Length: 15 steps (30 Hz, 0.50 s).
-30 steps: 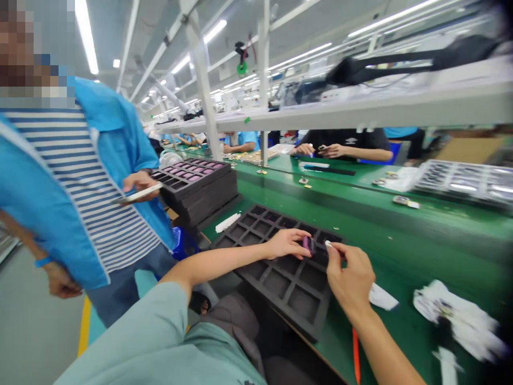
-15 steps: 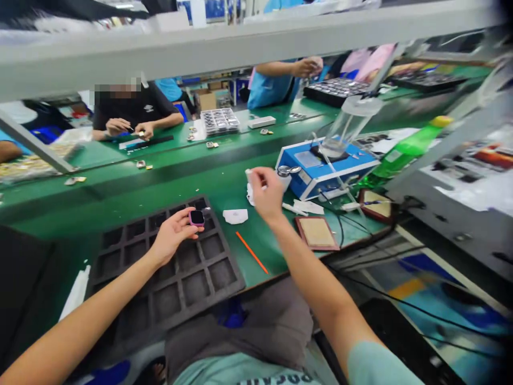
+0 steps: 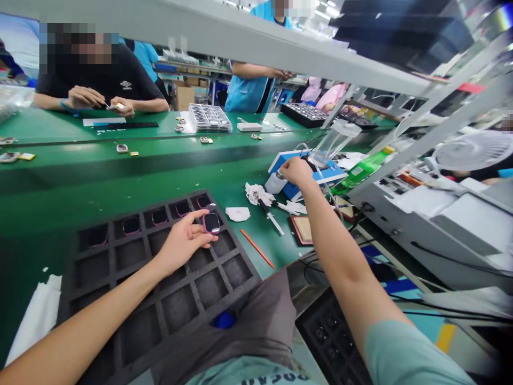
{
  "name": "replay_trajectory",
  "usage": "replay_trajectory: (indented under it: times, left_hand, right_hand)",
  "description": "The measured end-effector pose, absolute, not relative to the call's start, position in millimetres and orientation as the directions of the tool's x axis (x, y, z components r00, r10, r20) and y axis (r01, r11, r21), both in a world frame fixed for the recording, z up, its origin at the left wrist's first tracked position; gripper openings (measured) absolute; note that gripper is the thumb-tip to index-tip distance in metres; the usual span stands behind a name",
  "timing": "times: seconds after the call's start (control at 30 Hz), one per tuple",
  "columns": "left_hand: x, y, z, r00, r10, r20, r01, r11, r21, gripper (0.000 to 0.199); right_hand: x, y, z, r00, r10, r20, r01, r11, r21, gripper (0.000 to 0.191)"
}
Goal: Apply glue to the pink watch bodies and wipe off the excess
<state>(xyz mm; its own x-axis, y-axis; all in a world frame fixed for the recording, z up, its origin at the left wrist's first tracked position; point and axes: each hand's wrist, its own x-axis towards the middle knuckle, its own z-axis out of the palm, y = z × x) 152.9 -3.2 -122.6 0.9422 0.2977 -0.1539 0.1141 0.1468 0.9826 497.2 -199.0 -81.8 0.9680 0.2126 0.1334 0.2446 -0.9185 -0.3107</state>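
Observation:
My left hand (image 3: 182, 240) grips a small smartwatch body (image 3: 211, 222) by its edges, its dark screen facing up and its case pinkish purple. Beneath that hand lies a black foam tray (image 3: 176, 308). Several similar watches (image 3: 132, 225) sit in the tray's far row. My right hand (image 3: 297, 171) has its fingers closed at the top of a white bottle (image 3: 274, 184), which stands beside a blue machine (image 3: 294, 191). Whatever those fingertips pinch is hidden. Left of the bottle are a stained crumpled tissue (image 3: 256, 192) and a black-and-white slim tool (image 3: 271, 218).
An orange stick (image 3: 257, 248) and a folded white cloth (image 3: 238, 214) lie right of the tray. A brown-edged pad (image 3: 300, 230) sits under my right forearm. A green bottle (image 3: 363, 171) leans behind. Across the bench, a person in black (image 3: 100, 75) handles small parts.
My right hand has moved right and away from me, from above the tissue to the bottle's top. My left hand still holds the watch. The camera view has shifted.

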Motion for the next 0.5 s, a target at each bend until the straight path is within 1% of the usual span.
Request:
replay_trajectory:
  times: [0.17,0.27,0.5]
  left_hand:
    - [153.1,-3.0,-124.2,0.945,0.289,-0.152,0.119,0.131,0.984,0.077]
    - [153.5,-2.4,-125.1,0.942,0.297,-0.154,0.119,0.132,0.984,0.078]
    - [154.8,-2.9,-126.3,0.941,0.303,-0.148,0.112,0.135,0.985,0.081]
  right_hand:
    - [497.6,-203.0,-79.7,0.965,0.221,0.143,0.253,-0.93,-0.267,0.026]
    - [496.7,-205.0,-80.8,0.966,0.221,0.134,0.249,-0.934,-0.257,0.025]
    - [495.1,-202.0,-89.4,0.965,0.219,0.141,0.251,-0.927,-0.278,0.023]
